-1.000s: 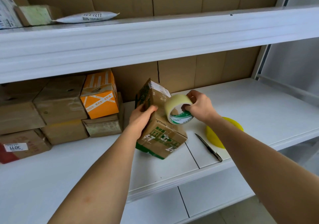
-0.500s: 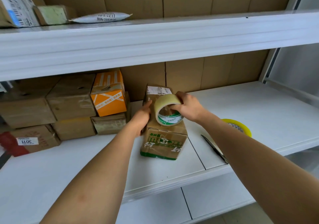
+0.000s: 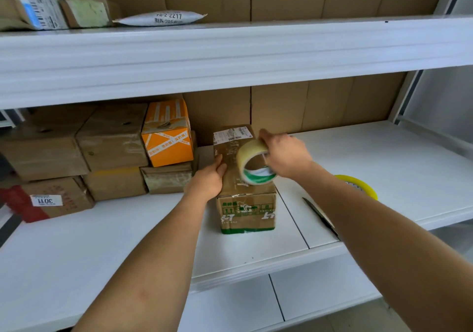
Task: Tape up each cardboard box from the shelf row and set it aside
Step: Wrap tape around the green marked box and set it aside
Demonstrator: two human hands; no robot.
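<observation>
In the head view, a white metal shelf (image 3: 102, 242) with a brown cardboard backing is filling the frame, and the box being taped (image 3: 243, 178) is standing upright on it, near the front edge, apart from the others. The left hand (image 3: 207, 180) is pressing flat against the box's left side, fingers straight, I think to keep it from sliding. The right hand (image 3: 284, 152) is gripping the tape roll (image 3: 253, 164), fingers hooked through its core, and holding it on the box top, probably for drawing a strip along the seam. At the left, six boxes are sitting stacked in the set-aside pile (image 3: 107, 152) (one is orange). A knife (image 3: 320, 215) and one yellow roll (image 3: 358, 185) are lying at the right, within reach. Three parcels are lying on the upper shelf (image 3: 256, 47).
</observation>
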